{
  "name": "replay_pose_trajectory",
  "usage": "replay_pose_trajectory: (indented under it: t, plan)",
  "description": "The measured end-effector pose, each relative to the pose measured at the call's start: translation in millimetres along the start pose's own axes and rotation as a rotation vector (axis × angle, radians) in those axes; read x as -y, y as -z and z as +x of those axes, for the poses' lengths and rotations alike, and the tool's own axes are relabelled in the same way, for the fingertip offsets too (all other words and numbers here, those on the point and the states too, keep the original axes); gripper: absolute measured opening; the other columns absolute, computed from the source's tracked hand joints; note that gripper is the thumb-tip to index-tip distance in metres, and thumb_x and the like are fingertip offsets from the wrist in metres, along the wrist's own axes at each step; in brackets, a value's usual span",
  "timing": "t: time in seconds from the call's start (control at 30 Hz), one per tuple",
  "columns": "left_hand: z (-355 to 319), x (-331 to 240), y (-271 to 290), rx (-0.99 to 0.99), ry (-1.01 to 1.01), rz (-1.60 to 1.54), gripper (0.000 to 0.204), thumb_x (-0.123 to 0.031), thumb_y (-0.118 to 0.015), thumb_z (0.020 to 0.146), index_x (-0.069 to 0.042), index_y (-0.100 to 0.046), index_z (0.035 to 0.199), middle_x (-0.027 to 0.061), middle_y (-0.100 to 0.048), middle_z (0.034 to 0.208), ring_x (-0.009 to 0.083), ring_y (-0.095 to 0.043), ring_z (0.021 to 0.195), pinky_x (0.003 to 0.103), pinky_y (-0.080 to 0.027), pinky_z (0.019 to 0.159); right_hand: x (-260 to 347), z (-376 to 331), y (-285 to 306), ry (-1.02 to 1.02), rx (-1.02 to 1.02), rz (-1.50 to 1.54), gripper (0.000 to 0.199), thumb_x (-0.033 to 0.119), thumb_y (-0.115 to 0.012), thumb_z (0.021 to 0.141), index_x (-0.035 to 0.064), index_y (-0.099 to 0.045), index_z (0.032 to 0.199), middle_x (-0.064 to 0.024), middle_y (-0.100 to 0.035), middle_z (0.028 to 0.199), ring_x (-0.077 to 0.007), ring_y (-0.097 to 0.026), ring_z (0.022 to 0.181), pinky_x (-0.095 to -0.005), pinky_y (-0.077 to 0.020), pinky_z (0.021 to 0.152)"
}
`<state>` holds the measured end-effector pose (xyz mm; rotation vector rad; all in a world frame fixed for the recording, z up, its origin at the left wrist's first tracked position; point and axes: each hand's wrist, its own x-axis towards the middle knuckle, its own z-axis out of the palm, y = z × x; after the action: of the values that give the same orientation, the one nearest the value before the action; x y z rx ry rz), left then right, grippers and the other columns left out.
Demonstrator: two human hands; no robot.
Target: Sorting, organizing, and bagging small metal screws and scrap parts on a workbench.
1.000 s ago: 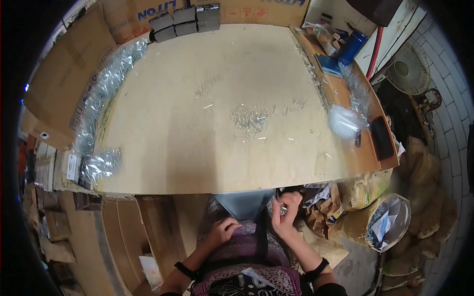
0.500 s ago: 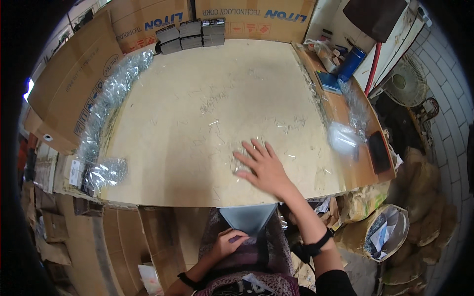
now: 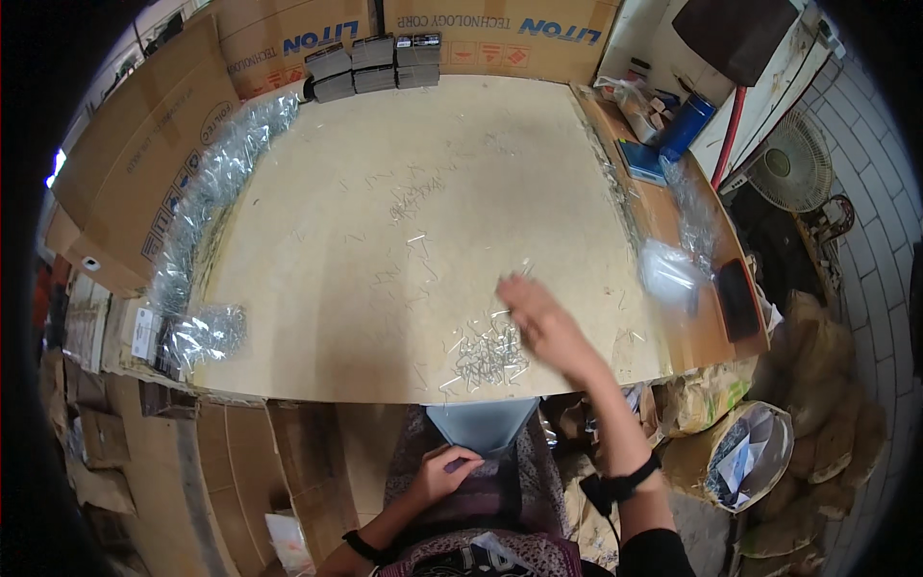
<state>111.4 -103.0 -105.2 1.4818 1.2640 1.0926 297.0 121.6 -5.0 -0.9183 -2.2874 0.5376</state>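
My left hand (image 3: 450,471) is closed around the purple end of a grey-blue, dustpan-like scoop (image 3: 481,423). The scoop's wide edge sits against the front edge of the pale tabletop (image 3: 365,298), above my lap. Over the board, my right hand (image 3: 546,322) is smeared by motion, so its fingers cannot be made out well. Just left of it lies a loose pile of thin, shiny, pin-like pieces (image 3: 488,356) close to the front edge. More such pieces (image 3: 418,197) are scattered across the middle of the board.
Stacked dark-edged packs (image 3: 375,67) stand at the back against cardboard boxes (image 3: 500,38). Bubble wrap (image 3: 226,163) lines the left edge. On the right side shelf are a blue cylinder (image 3: 686,125), a plastic bag (image 3: 670,271) and a black tray-like object (image 3: 737,298). An open sack (image 3: 760,452) stands below right.
My right hand has shifted right and turned, uncovering a gathered pile of the pin-like pieces nearer the front edge. My left hand stays on the scoop, which is tilted slightly differently.
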Motion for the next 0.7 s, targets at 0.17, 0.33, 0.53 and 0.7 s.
replay_pose_trajectory:
  t: [0.17, 0.33, 0.53, 0.7]
  plan:
    - [1, -2, -6, 0.007, 0.016, -0.006, 0.009, -0.005, -0.074, 0.079, -0.002, -0.067, 0.085, 0.0099, -0.068, 0.082, 0.0184, -0.067, 0.075, 0.028, -0.052, 0.067, 50, -32, -12, -0.198, -0.12, -0.008, 0.041, 0.013, -0.055, 0.087, 0.0045, -0.054, 0.127, -0.0204, -0.049, 0.135, -0.0369, -0.039, 0.131, -0.0474, -0.0255, 0.111]
    - [0, -4, -5, 0.012, 0.033, 0.005, 0.01, -0.005, -0.073, 0.079, -0.002, -0.067, 0.085, 0.0098, -0.067, 0.082, 0.0185, -0.066, 0.073, 0.028, -0.052, 0.066, 114, -12, -49, -0.179, -0.152, -0.368, 0.048, 0.03, -0.062, 0.083, 0.0092, -0.056, 0.126, -0.0223, -0.05, 0.13, -0.042, -0.041, 0.126, -0.0534, -0.0259, 0.108]
    - [-3, -10, -4, 0.059, 0.027, -0.022, 0.012, -0.007, -0.076, 0.076, -0.003, -0.069, 0.086, 0.0099, -0.067, 0.083, 0.0183, -0.066, 0.076, 0.03, -0.051, 0.07, 105, -50, -77, -0.061, -0.249, -0.326, 0.042, 0.027, -0.067, 0.078, 0.0126, -0.062, 0.117, -0.0156, -0.055, 0.121, -0.0367, -0.048, 0.118, -0.0532, -0.0355, 0.1]
    - [-8, -18, -4, 0.039, -0.012, -0.022, 0.013, -0.008, -0.078, 0.074, -0.004, -0.07, 0.084, 0.0093, -0.067, 0.083, 0.0184, -0.064, 0.074, 0.03, -0.051, 0.071, 113, -82, -58, 0.048, -0.251, -0.171, 0.041, 0.023, -0.07, 0.076, 0.0102, -0.063, 0.114, -0.015, -0.056, 0.123, -0.0347, -0.05, 0.116, -0.0512, -0.0371, 0.099]
